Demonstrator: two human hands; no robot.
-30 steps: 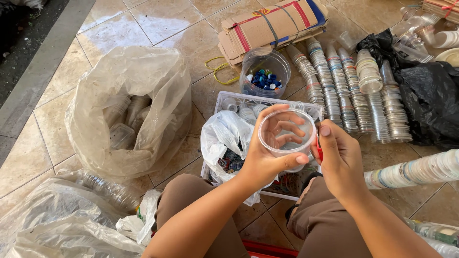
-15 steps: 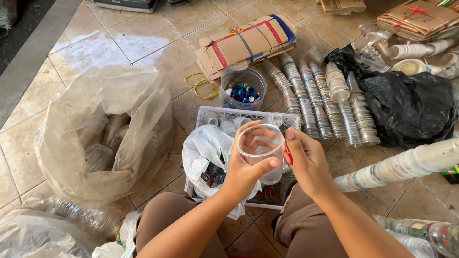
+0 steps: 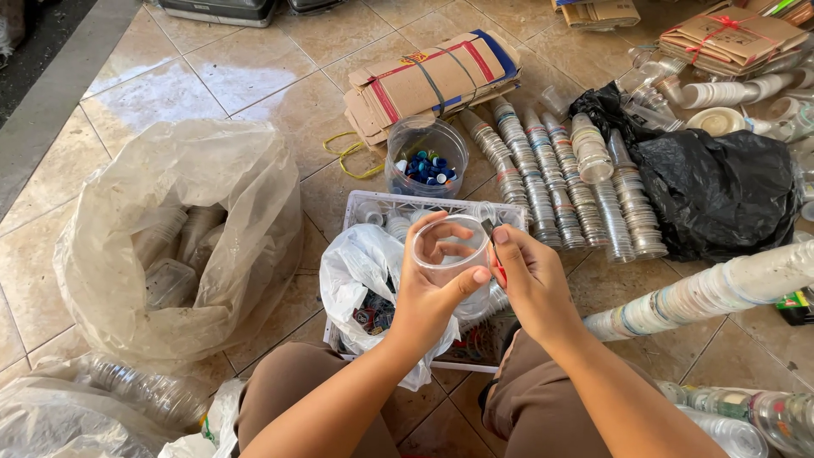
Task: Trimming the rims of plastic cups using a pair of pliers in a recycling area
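Now left hand (image 3: 428, 297) grips clear round cup (image 3: 449, 254).

The floor (image 3: 254, 76) is laid with glossy beige tiles, mottled brown, with dark grout lines running diagonally. Soft light gives a pale sheen on the tiles at upper left. Along the left edge runs a grey concrete strip (image 3: 51, 102), and beyond it, in the corner, a darker rough ground (image 3: 34, 34).

Clear glossy plastic cup (image 3: 449, 254), glazed tile floor (image 3: 254, 76), matt brown cardboard bundle (image 3: 432, 80), shiny black plastic bag (image 3: 721, 191).
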